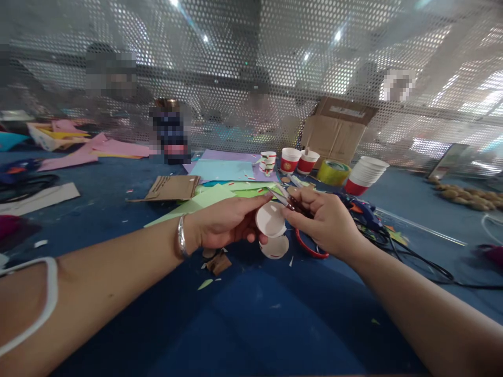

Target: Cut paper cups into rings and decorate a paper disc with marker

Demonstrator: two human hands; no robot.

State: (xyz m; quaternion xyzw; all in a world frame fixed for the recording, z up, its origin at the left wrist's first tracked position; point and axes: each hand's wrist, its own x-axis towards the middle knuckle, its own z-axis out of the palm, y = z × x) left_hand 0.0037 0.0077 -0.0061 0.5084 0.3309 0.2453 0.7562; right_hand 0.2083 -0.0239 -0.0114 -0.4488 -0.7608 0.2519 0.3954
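Note:
My left hand (231, 220) is closed on a small round white paper cup piece (271, 219), its pale hollow inside turned toward me. My right hand (328, 217) grips a pair of scissors (280, 197); the blades lie at the upper rim of the cup piece, and the fingers cover most of the handles. Just below, a white paper disc (274, 247) rests on the blue tabletop. A red ring-shaped thing (314, 253) shows under my right hand, partly hidden by it.
Behind my hands are coloured paper sheets (222, 170), a cardboard piece (173, 187), red-and-white paper cups (290, 160), yellow tape (333, 173) and a cup stack (365, 175). A blue glue gun (363, 213) with black cables lies at right. Scraps (219, 263) litter the table; a perforated screen (236, 68) stands behind.

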